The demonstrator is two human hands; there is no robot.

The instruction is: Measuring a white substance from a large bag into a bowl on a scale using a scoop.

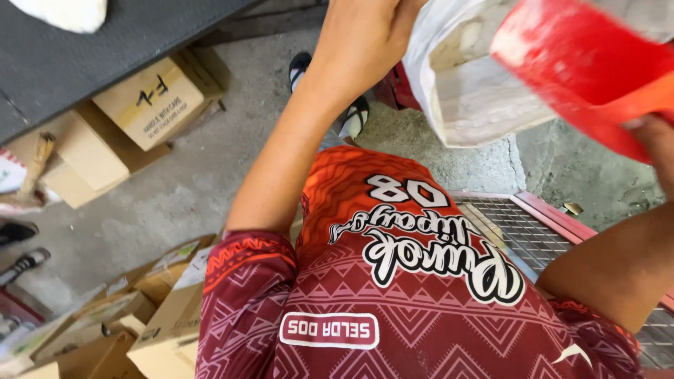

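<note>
I am looking down my own red patterned shirt (393,295). My left hand (361,35) is raised at the top centre, its fingers closed on the edge of a white plastic bag (463,91) that hangs open and holds pale material. My right hand (656,137) shows only partly at the right edge. It grips a blurred red plastic container (583,70), tilted over the bag's mouth. Whether anything is falling from the container cannot be told.
Cardboard boxes (151,98) sit under a dark table (84,56) at the upper left. More flattened boxes (133,323) lie at the lower left. A red-framed metal mesh grate (533,224) is at my right on the concrete floor (175,196). My sandalled foot (354,116) shows above.
</note>
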